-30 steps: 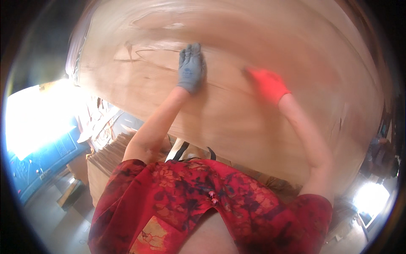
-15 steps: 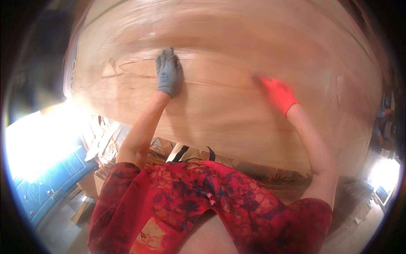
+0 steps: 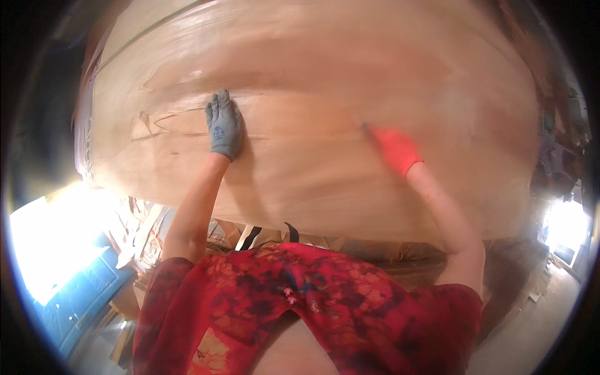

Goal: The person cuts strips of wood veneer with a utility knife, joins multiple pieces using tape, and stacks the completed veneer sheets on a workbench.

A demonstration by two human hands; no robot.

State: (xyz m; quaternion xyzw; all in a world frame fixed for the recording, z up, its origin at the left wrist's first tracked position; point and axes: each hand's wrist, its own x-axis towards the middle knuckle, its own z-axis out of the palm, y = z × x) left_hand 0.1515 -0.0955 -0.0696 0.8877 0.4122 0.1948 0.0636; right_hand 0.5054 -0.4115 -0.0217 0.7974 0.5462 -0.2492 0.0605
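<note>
A broad, pale wooden veneer sheet [image 3: 300, 194] spreads out in front of me. My left hand [image 3: 224, 128], in a grey glove, lies flat on it with the fingers stretched out and close together. Just left of that hand, a long pointed crack [image 3: 165, 119] runs through the veneer. My right hand [image 3: 397, 152], in a bright orange-red glove, is over the sheet's right half and smeared by motion. Its fingers look closed, and a small dark tip [image 3: 366, 128] sticks out from them toward the crack line; its kind is too blurred to tell.
Torn veneer scraps [image 3: 140, 228] lie heaped below the sheet's near left edge. A blue panel or bin [image 3: 90, 287] stands at the lower left beside strong glare. Beyond the sheet's right edge are dim, cluttered shapes and a bright opening [image 3: 565, 225].
The whole view has shifted, so the sheet sits lower and further left. My left hand keeps its place on the veneer. My right hand has moved slightly right and away along it.
</note>
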